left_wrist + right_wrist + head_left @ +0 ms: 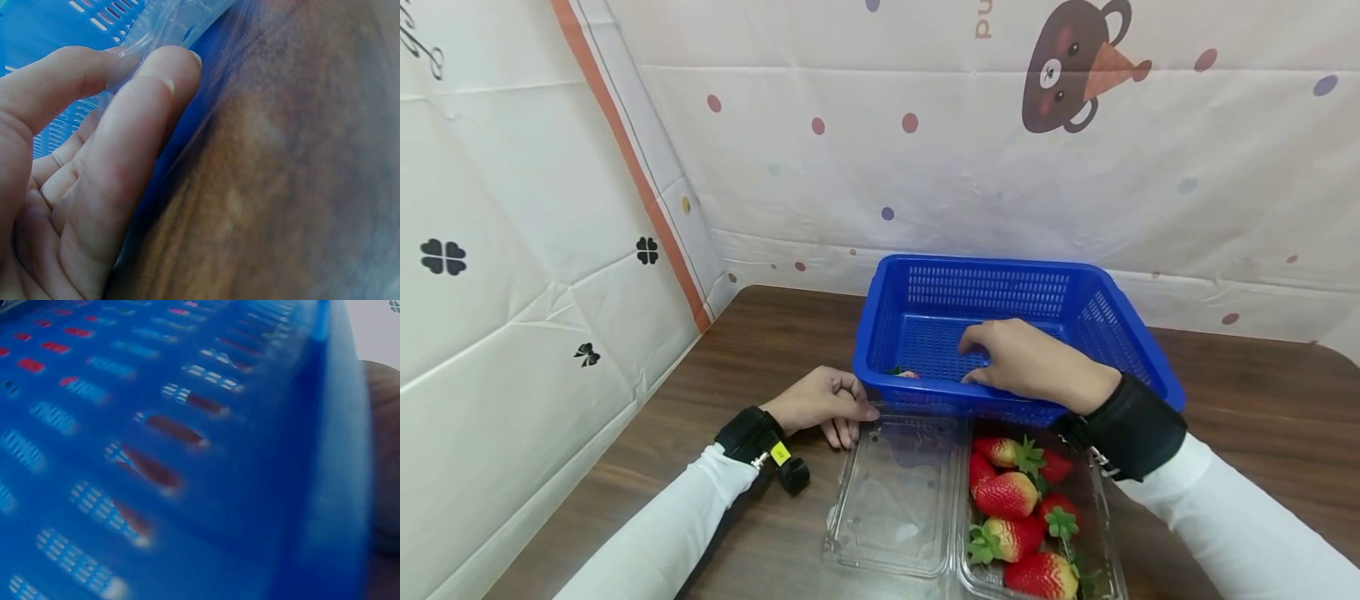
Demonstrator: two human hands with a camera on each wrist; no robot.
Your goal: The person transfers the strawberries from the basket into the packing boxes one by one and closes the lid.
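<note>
My left hand (827, 404) pinches the far-left corner of the clear plastic lid (898, 492), which lies folded open on the table. In the left wrist view, thumb and fingers (128, 150) meet at the clear plastic edge. Joined to the lid, the clamshell tray (1105, 533) holds several strawberries (1006, 495). My right hand (1026, 358) reaches over the near rim of the blue basket (1142, 350). Its thumb and forefinger are apart, with nothing visible between them. A strawberry (908, 374) inside the basket is mostly hidden by the near wall.
The brown wooden table (760, 333) carries the basket at the back and the clamshell in front. A patterned cloth (820, 192) hangs behind the table and along its left side. In the right wrist view, the slotted basket wall (250, 506) fills most of the picture.
</note>
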